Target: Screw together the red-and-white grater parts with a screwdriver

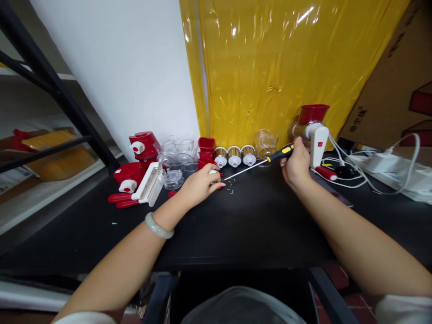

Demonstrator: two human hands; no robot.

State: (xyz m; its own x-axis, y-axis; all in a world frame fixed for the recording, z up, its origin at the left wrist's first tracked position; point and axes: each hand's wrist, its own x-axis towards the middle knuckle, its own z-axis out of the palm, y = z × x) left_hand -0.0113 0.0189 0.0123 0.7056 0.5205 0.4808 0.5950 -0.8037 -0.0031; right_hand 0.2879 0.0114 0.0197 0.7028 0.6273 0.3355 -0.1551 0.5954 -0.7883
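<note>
In my right hand [297,164] is a long screwdriver [248,169] with a black and yellow handle. Its metal shaft slants down and left to my left hand [200,185]. My left fingers are closed round a small white and red part [213,173], mostly hidden by them. The screwdriver's tip lies close to my left fingertips; whether it touches the part cannot be seen. Several small screws [231,191] are scattered on the black table [246,229] beside my left hand. Just behind stand three metal grater drums [234,156] with white ends.
Red housings [143,146], white crank arms with red handles [150,184] and clear plastic parts [177,150] crowd the left. An assembled rotary grater [317,144] stands right, near a power strip [398,173] with cables. Yellow film [270,67] hangs behind; a shelf rack [64,94] borders the left.
</note>
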